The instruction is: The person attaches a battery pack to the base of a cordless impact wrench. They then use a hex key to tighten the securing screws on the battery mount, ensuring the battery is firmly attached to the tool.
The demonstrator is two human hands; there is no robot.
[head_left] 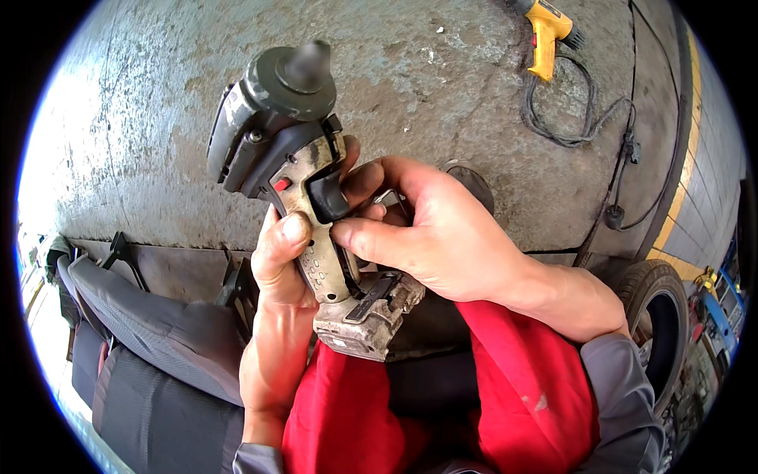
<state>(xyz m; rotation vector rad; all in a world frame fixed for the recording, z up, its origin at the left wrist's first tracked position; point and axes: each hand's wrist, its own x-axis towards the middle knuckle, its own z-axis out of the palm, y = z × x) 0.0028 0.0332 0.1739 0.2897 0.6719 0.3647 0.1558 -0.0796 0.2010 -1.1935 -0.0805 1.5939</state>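
Observation:
A worn, dirty cordless impact wrench (320, 261) is held up in front of me, its dark head tilted to the upper left and its battery base (351, 332) down toward my lap. Round its beige handle my left hand (280, 261) is closed, with the thumb lying along the near side. My right hand (442, 229) is at the black trigger (326, 197), fingers curled and thumb touching the handle's edge. A thin, shiny bit of metal (388, 199) shows between the right hand's fingers, too hidden to name. Above the trigger sits a small red button (282, 184).
On the worn concrete floor (442, 103) at the far right lies a yellow heat gun (546, 35) with a coiled grey cord (588, 130). Dark car seats (158, 316) stand at left. A tyre (659, 308) and assorted tools (718, 308) are at right.

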